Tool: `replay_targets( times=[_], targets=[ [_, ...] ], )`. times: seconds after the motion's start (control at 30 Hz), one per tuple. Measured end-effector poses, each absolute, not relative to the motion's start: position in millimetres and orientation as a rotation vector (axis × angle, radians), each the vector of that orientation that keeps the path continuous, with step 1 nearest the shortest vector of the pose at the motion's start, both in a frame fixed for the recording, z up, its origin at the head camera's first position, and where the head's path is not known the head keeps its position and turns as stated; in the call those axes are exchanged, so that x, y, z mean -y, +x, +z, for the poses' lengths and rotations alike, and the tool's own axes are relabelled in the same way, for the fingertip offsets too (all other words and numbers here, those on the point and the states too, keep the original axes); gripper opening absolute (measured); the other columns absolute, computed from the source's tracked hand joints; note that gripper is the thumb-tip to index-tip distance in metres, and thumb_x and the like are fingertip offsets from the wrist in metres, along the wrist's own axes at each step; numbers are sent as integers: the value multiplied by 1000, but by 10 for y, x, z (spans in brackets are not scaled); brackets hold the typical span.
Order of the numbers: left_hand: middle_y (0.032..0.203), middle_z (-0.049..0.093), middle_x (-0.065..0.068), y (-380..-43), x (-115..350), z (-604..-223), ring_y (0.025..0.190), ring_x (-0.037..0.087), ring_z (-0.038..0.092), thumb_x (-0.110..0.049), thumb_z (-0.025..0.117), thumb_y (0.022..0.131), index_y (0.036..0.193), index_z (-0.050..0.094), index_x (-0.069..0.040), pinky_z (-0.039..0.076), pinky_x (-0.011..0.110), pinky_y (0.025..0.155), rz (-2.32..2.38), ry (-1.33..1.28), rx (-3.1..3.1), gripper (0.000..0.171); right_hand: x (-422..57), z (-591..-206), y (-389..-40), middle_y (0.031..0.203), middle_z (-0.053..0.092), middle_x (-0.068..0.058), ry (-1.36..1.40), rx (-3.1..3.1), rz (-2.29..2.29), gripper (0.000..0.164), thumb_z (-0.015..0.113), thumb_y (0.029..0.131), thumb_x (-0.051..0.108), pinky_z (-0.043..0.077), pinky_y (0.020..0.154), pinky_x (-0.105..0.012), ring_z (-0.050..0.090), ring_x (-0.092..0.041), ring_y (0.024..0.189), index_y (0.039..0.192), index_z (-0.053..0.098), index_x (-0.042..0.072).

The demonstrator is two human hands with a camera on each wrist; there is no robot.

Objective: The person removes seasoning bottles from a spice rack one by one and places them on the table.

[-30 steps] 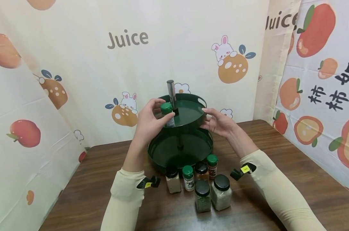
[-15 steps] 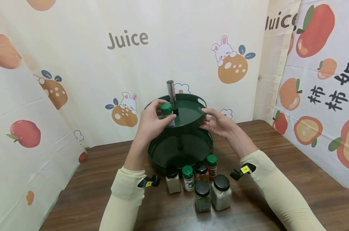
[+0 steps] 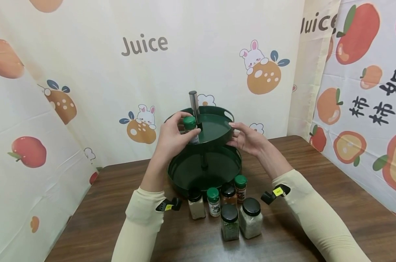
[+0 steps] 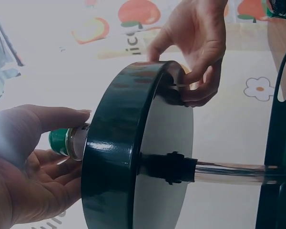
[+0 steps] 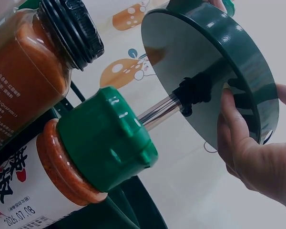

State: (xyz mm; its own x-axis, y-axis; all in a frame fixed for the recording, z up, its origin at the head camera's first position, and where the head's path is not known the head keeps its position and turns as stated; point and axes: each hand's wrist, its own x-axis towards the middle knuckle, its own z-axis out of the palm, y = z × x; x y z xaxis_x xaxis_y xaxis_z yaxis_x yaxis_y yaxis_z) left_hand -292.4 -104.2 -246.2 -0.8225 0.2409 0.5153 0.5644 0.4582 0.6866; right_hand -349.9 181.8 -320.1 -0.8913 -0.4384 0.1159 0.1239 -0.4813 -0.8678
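Observation:
In the head view my left hand (image 3: 171,141) holds a small green-capped spice jar (image 3: 189,123) between thumb and fingers, at the left of the upper tray (image 3: 217,127). The left wrist view shows that jar (image 4: 59,141) upright within the tray rim, its base hidden behind the wall. On the opposite side, my right hand (image 3: 248,141) grips the tray's edge, thumb at the rim. From below, the right wrist view has the fingers of this hand (image 5: 262,157) under the dark green tray (image 5: 181,52). A metal pole (image 3: 194,103) rises through the tray's middle.
Below is the stand's wider lower tray (image 3: 188,173). In front stand several spice jars, among them a green-capped white one (image 3: 214,205), a black-capped green one (image 3: 230,225) and a pale one (image 3: 251,222). The wooden table (image 3: 119,203) meets printed curtains behind.
My left hand and the green-capped jar have shifted very slightly to the right. The right hand stays on the tray's edge, and the stand has not visibly moved.

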Motion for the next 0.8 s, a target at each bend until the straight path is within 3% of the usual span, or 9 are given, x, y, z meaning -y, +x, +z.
replay_targets(
  times=[0.17,0.4,0.6,0.8],
  targets=[
    [115,68,14,-2925,1043,-2458,105,31,71,-19,82,94,131,63,-8,61,47,84,-1313,-677,2367,43,-1819,-3200,-3503,115,54,-11,-469,-1365,-2405,49,45,113,17,61,88,-35,67,-20,92,157,31,1],
    [117,68,13,-2905,1033,-2415,106,31,70,-20,82,95,132,62,-9,61,45,81,-1336,-682,2366,44,-1825,-3206,-3510,116,54,-11,-476,-1355,-2411,56,54,111,20,62,86,-34,67,-20,92,158,29,0],
    [116,68,13,-2901,1037,-2380,105,30,71,-19,82,95,133,62,-9,61,45,83,-1322,-700,2358,44,-1828,-3210,-3510,120,51,-14,-464,-1359,-2411,52,48,112,18,61,88,-35,67,-21,92,157,29,1],
    [113,68,12,-2873,1030,-2329,103,29,70,-19,82,95,132,63,-8,60,44,83,-1312,-717,2343,43,-1825,-3210,-3508,120,52,-14,-447,-1361,-2416,58,55,111,19,61,88,-35,68,-21,93,159,28,2]
  ],
)
